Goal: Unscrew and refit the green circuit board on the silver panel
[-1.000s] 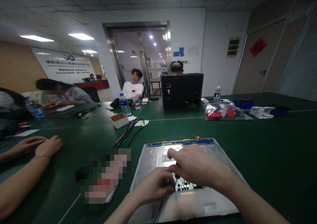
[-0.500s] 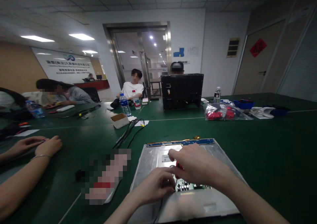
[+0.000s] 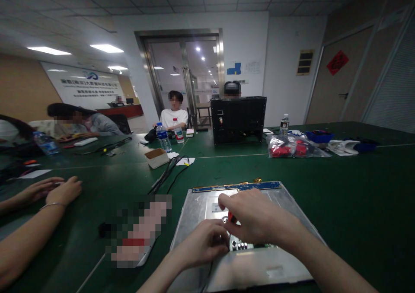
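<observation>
Red piece: a small red thing (image 3: 231,216), showing under the right hand at the middle of the metal panel; most of it is covered, so from where I stand I can't tell its long axis.
Right hand: the nearer one, the hand (image 3: 256,213) arching over the red piece from the right, fingers drawn in around it, the index finger crooked above.
Left hand: low on the panel, the hand (image 3: 205,241) has its fingers bent at the left end of the circuit board; the red piece lies just beyond them, a little to the right. I can't tell whether they pinch anything.
Circuit board: the green board (image 3: 239,243) runs left to right, roughly in line with the table's far edge, just on the near side of the red piece.
Metal panel: the silvery panel (image 3: 253,267) lies flat toward the table's near edge, a blue strip (image 3: 246,186) along its far side.
Black cable: a thin cable (image 3: 209,273) leads from near the left fingers toward the near edge.
Table: the green table (image 3: 356,189) carries a black housing (image 3: 238,120) near its far edge; at its left side rest another person's hands (image 3: 65,191), well apart.
</observation>
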Demonstrator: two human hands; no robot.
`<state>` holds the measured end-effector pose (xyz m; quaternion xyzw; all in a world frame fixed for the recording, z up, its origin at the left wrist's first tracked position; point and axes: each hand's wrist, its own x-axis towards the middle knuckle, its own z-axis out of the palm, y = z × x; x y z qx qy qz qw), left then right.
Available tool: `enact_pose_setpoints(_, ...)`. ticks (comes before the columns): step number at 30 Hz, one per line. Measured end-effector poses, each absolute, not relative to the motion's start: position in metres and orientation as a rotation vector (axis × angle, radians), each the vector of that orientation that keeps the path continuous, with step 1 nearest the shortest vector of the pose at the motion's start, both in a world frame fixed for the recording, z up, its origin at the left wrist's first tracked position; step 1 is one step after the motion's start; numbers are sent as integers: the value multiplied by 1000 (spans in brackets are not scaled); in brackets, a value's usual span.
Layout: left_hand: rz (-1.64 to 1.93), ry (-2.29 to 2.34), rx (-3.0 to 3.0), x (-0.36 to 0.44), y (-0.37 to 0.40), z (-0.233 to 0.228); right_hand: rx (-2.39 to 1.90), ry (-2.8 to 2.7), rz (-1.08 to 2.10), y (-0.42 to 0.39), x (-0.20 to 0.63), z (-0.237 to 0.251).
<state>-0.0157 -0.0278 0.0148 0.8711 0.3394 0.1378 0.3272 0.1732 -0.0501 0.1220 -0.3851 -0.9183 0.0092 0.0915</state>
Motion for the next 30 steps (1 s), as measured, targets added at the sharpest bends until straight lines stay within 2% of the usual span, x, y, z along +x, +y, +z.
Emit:
enact_pose_setpoints(6,366,841,2322,-14,-28,16,-1064,-2741,49,-53,175,124)
enact_pose_setpoints(13,355,834,2368,-15,-30,19,-1218,-2729,24,-49,173,122)
enact_pose_setpoints(24,400,813,2385,-15,-28,11,-1012,-2731,230,-48,178,123)
enact_pose_setpoints(30,356,817,2339,-16,-27,13,-1136,-2703,99,-49,174,120)
